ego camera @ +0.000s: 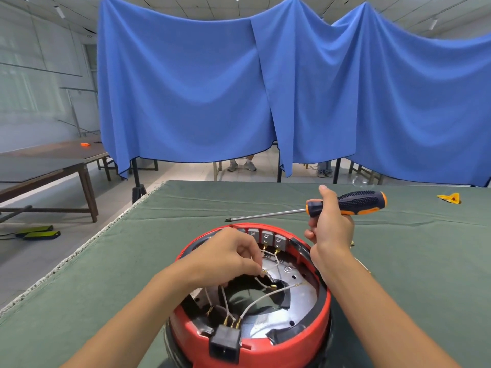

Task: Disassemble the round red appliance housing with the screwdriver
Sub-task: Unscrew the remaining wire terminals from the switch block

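The round red housing (322, 325) stands upside down and open at the near edge of the green-covered table (186, 208). Inside it show a silver metal plate (305, 290), white wires with brass terminals and a black power socket (225, 343) at the front. My left hand (225, 254) reaches into the housing and pinches a white wire (267, 273) between fingertips. My right hand (330, 224) is raised above the housing's far right rim, gripping a black-and-orange screwdriver (356, 201) by the handle. Its shaft lies level, with the tip pointing left.
A small yellow object (449, 198) lies at the far right of the table. Blue cloth (265, 88) hangs behind the table, with people's feet visible beneath. Brown tables (47, 166) stand to the left, and black-and-green devices (39, 232) lie on the floor.
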`<state>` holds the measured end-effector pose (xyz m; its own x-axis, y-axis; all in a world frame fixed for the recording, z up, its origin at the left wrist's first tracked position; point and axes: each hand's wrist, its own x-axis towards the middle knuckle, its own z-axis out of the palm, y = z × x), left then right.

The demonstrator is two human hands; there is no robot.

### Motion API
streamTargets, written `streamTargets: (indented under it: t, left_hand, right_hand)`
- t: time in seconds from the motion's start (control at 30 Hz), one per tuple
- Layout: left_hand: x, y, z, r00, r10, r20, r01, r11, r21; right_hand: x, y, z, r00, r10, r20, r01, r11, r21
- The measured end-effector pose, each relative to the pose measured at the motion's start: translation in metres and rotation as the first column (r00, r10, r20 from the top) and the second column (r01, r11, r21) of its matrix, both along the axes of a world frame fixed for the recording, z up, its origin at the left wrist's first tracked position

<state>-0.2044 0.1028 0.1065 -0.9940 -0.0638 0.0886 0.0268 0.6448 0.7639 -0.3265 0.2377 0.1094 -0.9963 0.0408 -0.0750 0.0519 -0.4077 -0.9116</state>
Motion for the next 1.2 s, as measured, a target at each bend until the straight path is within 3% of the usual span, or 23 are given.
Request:
streamTargets:
  t: [0.17,0.3,0.37,0.53,0.67,0.77,0.87,1.0,1.07,1.2]
  left_hand:
    - [0.002,-0.012,0.011,0.979,0.16,-0.124,-0.122,0.955,0.271]
    - [-0.007,-0.01,0.02,0.94,0.274,-0.204,-0.218,0.941,0.258]
    - [-0.012,-0.007,0.026,0.955,0.237,-0.177,-0.214,0.967,0.142]
    - [-0.018,-0.003,0.039,0.985,0.064,0.161,-0.06,0.998,-0.025]
    - [-0.017,-0.006,0.049,0.958,-0.078,0.275,0.057,0.995,0.085]
    - [-0.019,-0.008,0.05,0.974,-0.132,0.182,0.082,0.961,0.263]
    - [-0.028,-0.003,0.045,0.997,0.07,-0.018,-0.056,0.903,0.427]
    - [-0.042,0.003,0.034,0.903,0.412,-0.12,-0.24,0.718,0.653]
    - [-0.045,0.004,0.03,0.873,0.471,-0.126,-0.24,0.641,0.729]
    - [-0.046,0.009,0.028,0.842,0.507,-0.182,-0.195,0.602,0.775]
  right_hand:
    - [0.002,0.0,0.001,0.999,-0.032,-0.036,0.031,0.999,-0.012]
    - [0.006,-0.002,0.003,0.989,0.011,-0.148,-0.014,1.0,-0.017]
    - [0.009,-0.004,0.003,0.975,0.059,-0.212,-0.056,0.998,0.02]
    - [0.012,-0.003,0.004,0.953,0.166,-0.252,-0.152,0.986,0.075]
    - [0.013,-0.004,0.007,0.95,0.22,-0.222,-0.209,0.975,0.072]
    - [0.013,-0.004,0.007,0.947,0.227,-0.226,-0.215,0.973,0.08]
    - [0.014,-0.003,0.006,0.94,0.236,-0.245,-0.224,0.972,0.077]
    - [0.014,-0.003,0.003,0.927,0.223,-0.302,-0.215,0.975,0.061]
    - [0.013,-0.003,0.001,0.912,0.235,-0.335,-0.229,0.972,0.058]
    - [0.015,-0.006,-0.001,0.851,0.318,-0.417,-0.317,0.945,0.074]
